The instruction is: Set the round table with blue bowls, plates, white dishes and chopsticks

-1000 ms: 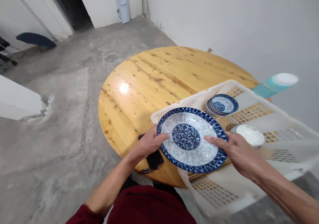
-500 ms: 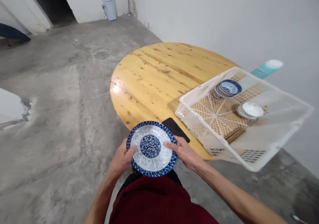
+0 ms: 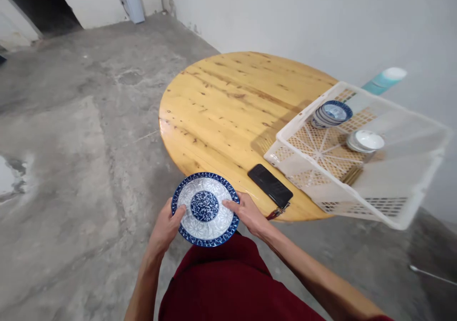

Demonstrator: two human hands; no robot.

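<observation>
A blue-and-white patterned plate is held in front of my body, off the near left edge of the table. My left hand grips its left rim, thumb on the upper face and fingers underneath. On the opposite rim, my right hand is closed in the same way. The fingers below the plate are hidden, so I cannot tell whether more plates are stacked under it. Just right of my right hand lies a black phone with a strap, on the table.
A round wooden table bears a white plastic crate at its right. Inside are stacked blue-and-white bowls, small white dishes and thin brown sticks. A teal-and-white cylinder stands behind, near the wall.
The plate, held by both hands, has shifted slightly left in view. My view has turned a little right, and more of the phone and its strap now shows.
</observation>
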